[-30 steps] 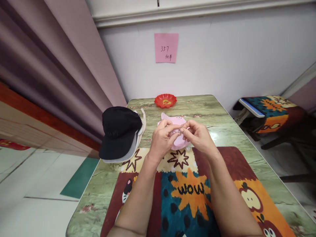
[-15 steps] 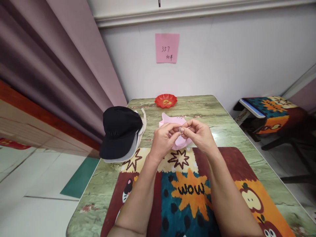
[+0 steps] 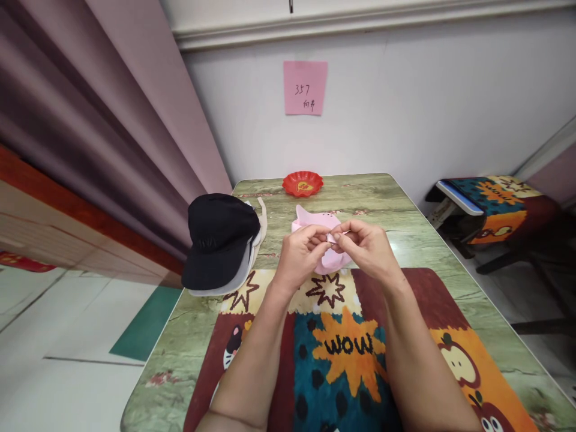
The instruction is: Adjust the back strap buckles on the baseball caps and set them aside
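Observation:
Both my hands meet above the table, fingertips almost touching. My left hand (image 3: 299,249) is closed in a pinch, and so is my right hand (image 3: 362,243). Between them is a small pale pink piece (image 3: 331,238), perhaps a strap end; the fingers cover most of it. Right behind and below the fingers sits a soft pink item (image 3: 333,261) with a pointed upper edge and small dark holes along its far side. My hands hide much of its middle, so I cannot tell its kind or whether the small piece is joined to it.
A black cap (image 3: 220,234) lies at the left over paler headwear with a light strap (image 3: 263,217). At the back stands a red scalloped dish (image 3: 303,184). A colourful mat (image 3: 342,372) covers the near table. The wall carries a pink note (image 3: 305,88); a covered stool (image 3: 499,201) is at right.
My fingers have shifted slightly, and the pale pink piece shows more between them, where a small shiny bit showed before. The right wrist has moved slightly right.

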### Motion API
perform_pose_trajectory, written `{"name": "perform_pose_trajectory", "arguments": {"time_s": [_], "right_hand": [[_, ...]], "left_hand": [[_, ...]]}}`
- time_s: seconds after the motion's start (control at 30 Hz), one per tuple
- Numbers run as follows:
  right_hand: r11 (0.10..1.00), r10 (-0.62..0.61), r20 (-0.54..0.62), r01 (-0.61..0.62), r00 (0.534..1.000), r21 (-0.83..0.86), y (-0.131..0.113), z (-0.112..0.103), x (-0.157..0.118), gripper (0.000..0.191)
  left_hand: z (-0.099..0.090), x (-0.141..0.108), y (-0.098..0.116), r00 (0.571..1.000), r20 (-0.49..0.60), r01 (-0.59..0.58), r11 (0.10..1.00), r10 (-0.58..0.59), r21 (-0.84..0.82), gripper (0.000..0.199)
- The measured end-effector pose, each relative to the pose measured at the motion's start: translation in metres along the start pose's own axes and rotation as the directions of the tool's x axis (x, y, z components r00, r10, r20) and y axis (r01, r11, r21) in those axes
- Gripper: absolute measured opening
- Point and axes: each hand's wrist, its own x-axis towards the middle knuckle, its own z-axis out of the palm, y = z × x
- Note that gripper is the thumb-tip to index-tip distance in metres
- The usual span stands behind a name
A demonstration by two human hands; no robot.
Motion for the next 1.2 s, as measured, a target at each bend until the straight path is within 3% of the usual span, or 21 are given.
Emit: {"name": "perform_pose_trajectory", "arguments": {"time_s": [0.13, 0.3, 0.7, 1.1, 1.2], "right_hand": [[0.999, 0.005, 0.012, -0.006, 1.0, 0.037, 0.0033, 0.0004, 0.0014, 0.022], [0.999, -0.009, 0.022, 0.008, 1.0, 0.033, 0.0025, 0.0006, 0.0006, 0.019], [0.993, -0.061, 0.033, 0.064, 0.998, -0.096, -0.0025, 0.0029, -0.0016, 0.013], [0.979, -0.083, 0.05, 0.091, 0.995, -0.185, -0.0012, 0.0034, -0.0015, 0.012], [0.971, -0.156, 0.119, 0.174, 0.981, -0.163, -0.0013, 0.0017, -0.001, 0.026]], "left_hand": [[0.0005, 0.0011, -0.0025, 0.99, 0.03, 0.144, 0.958, -0.141, -0.249, 0.02], [-0.0005, 0.003, -0.0019, 0.968, 0.044, 0.243, 0.887, -0.246, -0.393, 0.023], [-0.0014, 0.0046, -0.002, 0.955, 0.052, 0.284, 0.856, -0.291, -0.432, 0.027], [0.005, 0.0044, -0.0047, 0.955, -0.019, 0.257, 0.862, -0.295, -0.436, 0.044], [0.005, 0.0047, -0.0042, 0.953, -0.038, 0.252, 0.852, -0.302, -0.46, 0.045]]}}
